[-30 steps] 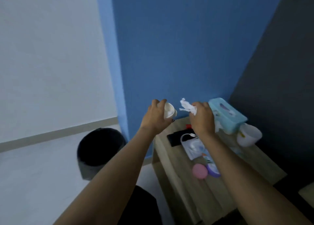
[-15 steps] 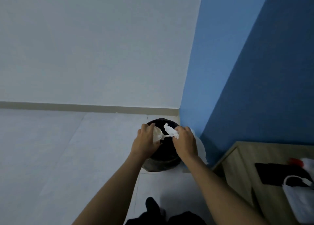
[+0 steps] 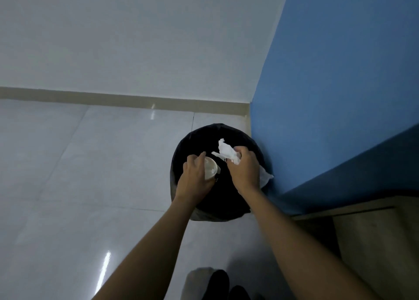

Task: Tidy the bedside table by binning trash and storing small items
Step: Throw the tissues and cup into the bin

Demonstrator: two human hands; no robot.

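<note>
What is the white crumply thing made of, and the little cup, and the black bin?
The crumpled white wad in the right hand looks like soft, matte tissue paper: it is creased with ragged edges. The small cup in the left hand looks like pale paper or thin plastic, too blurred to tell. The bin seems lined with a black plastic bag, slightly wrinkled at its rim.

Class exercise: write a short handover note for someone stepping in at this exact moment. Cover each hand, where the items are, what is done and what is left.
Left hand: holding a small white cup above the black bin.
Right hand: gripping crumpled white tissue above the same bin.
Done: both pieces of trash carried to the bin beside the blue wall.
Left: release both into the bin, then return to the bedside table; its top is out of view.
</note>
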